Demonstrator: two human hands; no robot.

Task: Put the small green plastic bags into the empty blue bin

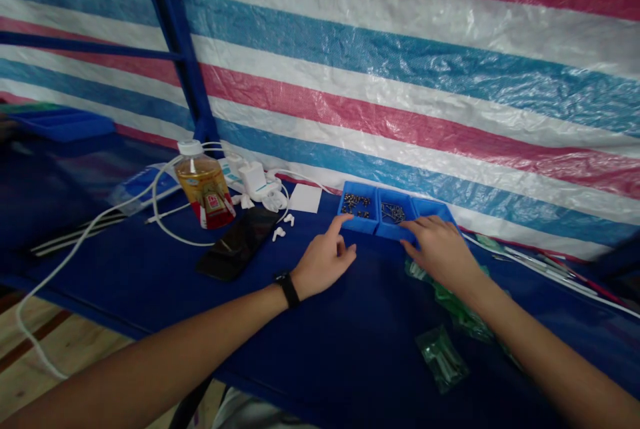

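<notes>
Three blue parts bins stand side by side at the back of the table. The left bin [361, 223] holds small dark and brass-coloured screws [357, 201], and the middle bin [393, 231] holds longer thin screws [393, 213]. My left hand [323, 262] is just in front of the left bin, index finger stretched to its front edge, thumb apart, nothing in it. Over the front of the right bin [434, 207] reaches my right hand [440, 249], thumb and index finger apart at the neighbouring rim. It hides most of that bin's inside; no held thing shows.
Clear bags with green parts [457, 305] lie under my right forearm, another small bag [442, 357] nearer me. Leftward are white earbuds [279, 233], a black phone [239, 245], a drink bottle [205, 185], chargers [254, 181] and loose white cables. A striped tarp [380, 82] hangs behind.
</notes>
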